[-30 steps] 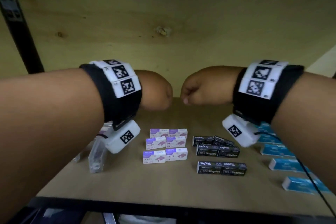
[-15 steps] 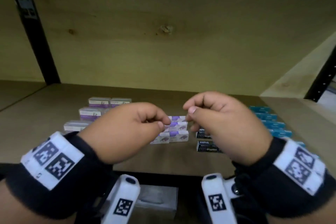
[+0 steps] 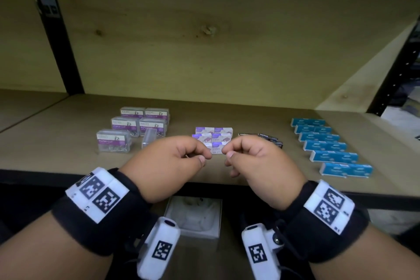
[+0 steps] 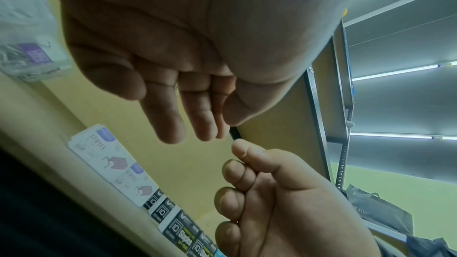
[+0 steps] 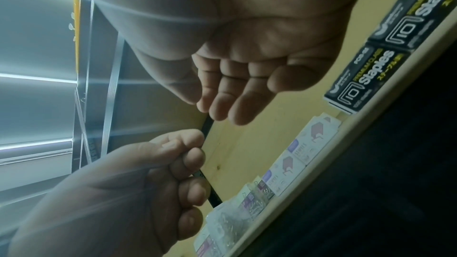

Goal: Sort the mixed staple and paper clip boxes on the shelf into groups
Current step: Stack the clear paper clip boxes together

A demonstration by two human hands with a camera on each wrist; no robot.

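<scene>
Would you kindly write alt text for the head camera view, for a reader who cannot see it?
Two empty hands, the left hand and right hand, hover with fingers loosely curled at the front of a wooden shelf. Behind them sit four sorted groups: clear paper clip boxes on the left, purple staple boxes, black staple boxes, and blue boxes on the right.

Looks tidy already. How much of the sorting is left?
Nearly all done. Four groups lie apart on the shelf: paper clip boxes, purple staple boxes, black staple boxes, blue boxes. Left hand and right hand hold nothing. One clear box stands on end; perhaps straighten it.
</scene>
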